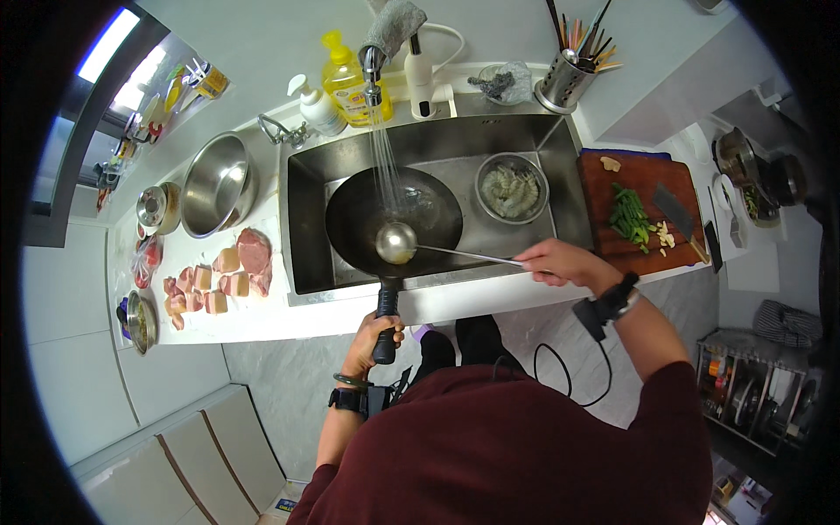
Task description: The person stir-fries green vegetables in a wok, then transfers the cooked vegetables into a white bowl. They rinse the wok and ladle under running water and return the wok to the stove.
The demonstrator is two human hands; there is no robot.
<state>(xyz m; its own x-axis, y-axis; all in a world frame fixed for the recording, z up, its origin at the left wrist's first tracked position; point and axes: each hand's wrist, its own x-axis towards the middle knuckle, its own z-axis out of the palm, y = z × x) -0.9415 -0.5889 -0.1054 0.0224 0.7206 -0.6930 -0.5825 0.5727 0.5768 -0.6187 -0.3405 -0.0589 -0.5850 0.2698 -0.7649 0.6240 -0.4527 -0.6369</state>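
Observation:
My left hand [375, 338] is closed round the black handle of a dark wok [348, 223], which sits over the left part of a stainless steel sink [567, 138]. With my right hand [558, 262] I grip the thin metal handle of a ladle [396, 243], whose bowl is inside the wok. Water sprays from the faucet [372, 82] into the wok, where a little water pools. To the wok's right in the sink stands a metal bowl [512, 188] of what look like peeled shrimp.
Left counter: pork chunks [202, 279], a large steel bowl [220, 187]. Right: a cutting board [597, 177] with chopped green vegetables [630, 216], garlic pieces and a cleaver [674, 209]. Behind the sink: a yellow soap bottle [351, 88], a white pump bottle [320, 111], a chopstick holder [566, 82].

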